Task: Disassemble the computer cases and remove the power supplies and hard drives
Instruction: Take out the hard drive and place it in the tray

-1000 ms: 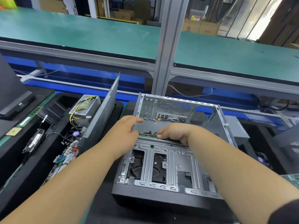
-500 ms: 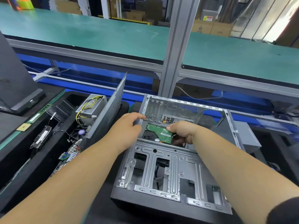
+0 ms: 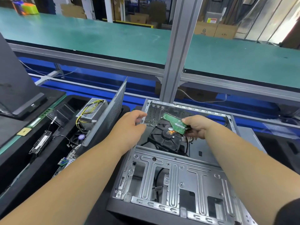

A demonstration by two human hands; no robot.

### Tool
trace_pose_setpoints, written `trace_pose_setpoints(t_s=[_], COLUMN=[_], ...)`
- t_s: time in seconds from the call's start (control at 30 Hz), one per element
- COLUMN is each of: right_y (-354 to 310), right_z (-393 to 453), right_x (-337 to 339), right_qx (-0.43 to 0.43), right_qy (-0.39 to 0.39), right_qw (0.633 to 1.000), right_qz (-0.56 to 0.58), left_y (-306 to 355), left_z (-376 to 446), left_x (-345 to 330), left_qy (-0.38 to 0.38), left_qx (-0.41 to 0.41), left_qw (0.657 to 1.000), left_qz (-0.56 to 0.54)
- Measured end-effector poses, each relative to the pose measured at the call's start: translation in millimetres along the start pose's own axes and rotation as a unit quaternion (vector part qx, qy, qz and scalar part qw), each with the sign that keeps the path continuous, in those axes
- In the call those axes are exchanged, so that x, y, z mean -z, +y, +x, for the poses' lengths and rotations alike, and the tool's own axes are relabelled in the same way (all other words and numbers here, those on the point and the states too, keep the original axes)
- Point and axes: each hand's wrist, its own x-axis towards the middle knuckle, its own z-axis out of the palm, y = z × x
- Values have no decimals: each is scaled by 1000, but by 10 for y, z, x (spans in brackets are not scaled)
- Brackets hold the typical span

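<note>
The computer case (image 3: pixel 170 181) lies open on its side just before the person, its stamped drive cage nearest to the camera. Half a second ago the hard drive (image 3: pixel 168 135) was still low behind this cage, with only its green circuit board showing. Now it is tilted up and lifted above the floor of the case, its black underside and the board turned to the camera. The right hand (image 3: pixel 197 126) holds it by the far right corner, fingers curled around the edge. The left hand (image 3: pixel 129 125) pinches the left wall of the case, thumb and fingers closed on the metal rim, and it has stayed at this place. I judge that the drive is free of its mount and nearly out. A black cable runs just under the drive; whether it is still attached I cannot tell.

Left of the left hand's fingers a perforated side panel (image 3: pixel 112 114) leans upright. Beyond it, in a black tray (image 3: pixel 19 168), lie a power supply (image 3: pixel 92 109) with yellow wires, a small fan and some circuit boards. This suggests that another case was already emptied.

The surface under the case is dark. Beyond both hands an aluminium post (image 3: pixel 177 51) rises, and behind it runs a long green conveyor belt (image 3: pixel 100 39). Farther away stand cardboard boxes (image 3: pixel 214 30).
</note>
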Motion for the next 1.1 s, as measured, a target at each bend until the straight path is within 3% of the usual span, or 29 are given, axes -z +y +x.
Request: trace_pose_setpoints(t_s=[0.17, 0.3, 0.47, 0.63, 0.73, 0.87, 0.93, 1.1], right_y=[-127, -186, -102, 76, 274, 495, 556, 690], right_z=[-111, -368, -659, -941, -1064, -1272, -1347, -1561], right_x=[234, 348, 479, 558, 601, 522, 490, 607], right_qx=[23, 52, 63, 83, 177, 337, 351, 332], right_qy=[9, 12, 30, 98, 163, 238, 260, 291], right_qw=[998, 997, 997, 987, 930, 838, 798, 778], right_qz=[58, 57, 12, -97, -276, -358, -415, -447], left_y=[223, 469, 701, 709, 768, 877, 947, 1072], left_z=[123, 242, 218, 60, -66, -189, -254, -439], left_x=[-105, -282, -519, -849, -980, -1135, -1186, -1382], left_qy=[-2, -36, -182, -150, -155, -162, -166, -189], left_qx=[7, 78, 231, 240, 252, 238, 227, 207], left_qw=[999, 993, 918, 928, 931, 932, 934, 936], left_qz=[-38, -80, -267, -242, -216, -219, -220, -214])
